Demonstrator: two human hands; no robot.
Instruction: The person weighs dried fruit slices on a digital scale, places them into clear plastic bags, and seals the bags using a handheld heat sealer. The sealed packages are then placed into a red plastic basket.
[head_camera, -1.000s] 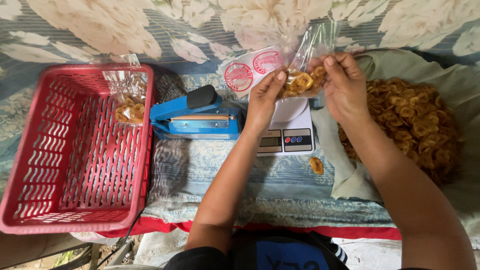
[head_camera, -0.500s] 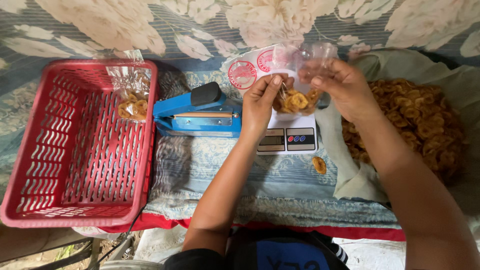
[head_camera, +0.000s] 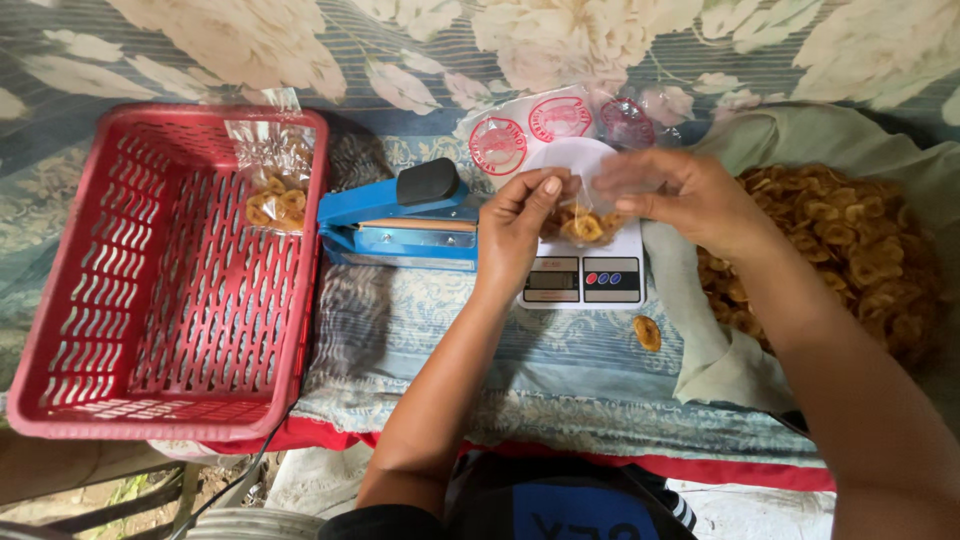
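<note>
**Inspector:** Head view. Progress?

**Assistant:** One filled bag (head_camera: 272, 190) lies in the red basket (head_camera: 90, 330). A second clear bag of chips (head_camera: 585, 222) is over the scale (head_camera: 585, 275), not yet at the blue sealer (head_camera: 405, 220). The chip heap (head_camera: 850, 250) remains large.

**Inspector:** Grips?

**Assistant:** Left hand (head_camera: 515, 225) pinches the bag's edge; right hand (head_camera: 690, 195) closes on its top.

**Inspector:** Clearance?

**Assistant:** Sealer just beside the left hand; basket mostly bare; one loose chip (head_camera: 647, 332) near the scale.
</note>
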